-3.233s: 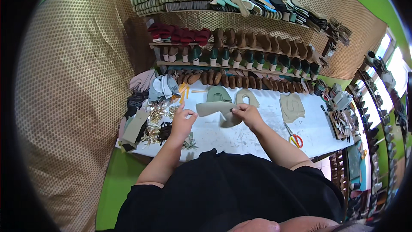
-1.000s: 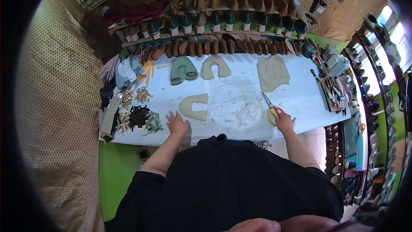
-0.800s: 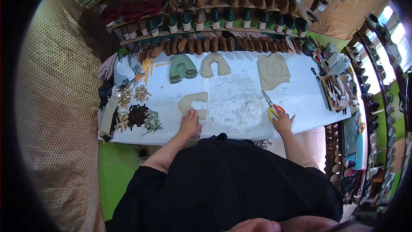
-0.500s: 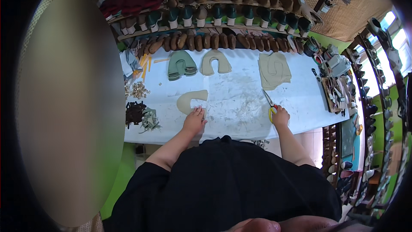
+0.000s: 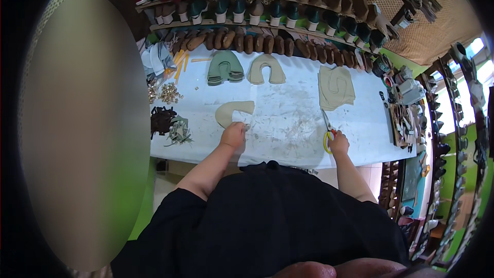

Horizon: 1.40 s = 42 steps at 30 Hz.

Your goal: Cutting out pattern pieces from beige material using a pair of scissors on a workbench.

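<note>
At twelve o'clock we see wooden shelves [image 5: 280, 28]; gold-patterned fabric [image 5: 427, 41] hangs at two. Bright windows [image 5: 479, 67] glow between two and three, near shoe racks [image 5: 456, 139]. Pale floor tiles [image 5: 364, 172] show at four, past our white-covered worktable [image 5: 370, 118].

Wide fisheye view in moderate, fairly even light. The brightest source is the window [image 5: 477, 56] at upper right, its panes washed out toward white. The white tabletop [image 5: 288, 146], at centre, appears pale and cool; a faint shadow darkens it beside the left forearm [image 5: 208, 170]. Detail is largely lost in the black shirt [image 5: 267, 216], lower centre. At left, 1 large oval patch [image 5: 87, 128] is wholly blurred. Straight edges bow, and the corners fall to black.
</note>
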Available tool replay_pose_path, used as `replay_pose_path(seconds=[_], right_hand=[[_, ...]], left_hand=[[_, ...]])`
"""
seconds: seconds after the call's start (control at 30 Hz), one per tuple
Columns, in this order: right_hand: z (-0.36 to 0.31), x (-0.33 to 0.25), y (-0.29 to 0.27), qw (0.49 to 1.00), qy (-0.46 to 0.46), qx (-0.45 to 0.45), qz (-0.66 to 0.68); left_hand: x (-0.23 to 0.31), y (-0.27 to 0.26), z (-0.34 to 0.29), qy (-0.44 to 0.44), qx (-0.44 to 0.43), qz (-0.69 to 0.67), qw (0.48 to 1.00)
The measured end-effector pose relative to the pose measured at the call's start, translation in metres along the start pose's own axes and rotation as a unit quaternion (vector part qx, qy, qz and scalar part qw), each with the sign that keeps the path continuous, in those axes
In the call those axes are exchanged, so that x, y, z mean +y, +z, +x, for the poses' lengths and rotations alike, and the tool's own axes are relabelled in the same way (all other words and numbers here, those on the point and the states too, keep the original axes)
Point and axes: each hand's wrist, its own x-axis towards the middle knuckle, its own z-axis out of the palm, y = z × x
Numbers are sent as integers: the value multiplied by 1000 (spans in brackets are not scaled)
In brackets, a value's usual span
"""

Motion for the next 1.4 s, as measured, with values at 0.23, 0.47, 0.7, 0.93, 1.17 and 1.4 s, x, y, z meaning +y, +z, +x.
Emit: replay_pose_path(seconds=[0.23, 0.47, 0.7, 0.93, 1.17, 1.4], right_hand=[[16, -5, -14, 994, 11, -101, 33], [29, -16, 4, 821, 10, -404, 404], [1, -45, 15, 947, -166, -209, 179], [-43, -84, -14, 970, -226, -92, -9], [-42, -85, -8, 974, -191, -123, -6], [-42, -86, -9, 972, -177, -152, 16]], left_hand=[[7, -22, -23, -72, -4, -87, 994], [-5, -6, -26, -18, 33, -36, 999], [-2, -27, -15, -316, 146, 49, 936], [-8, -29, 8, -475, 67, 34, 877], [-14, -51, 21, -402, 8, 73, 913], [-29, -53, 40, -383, -95, 82, 915]])
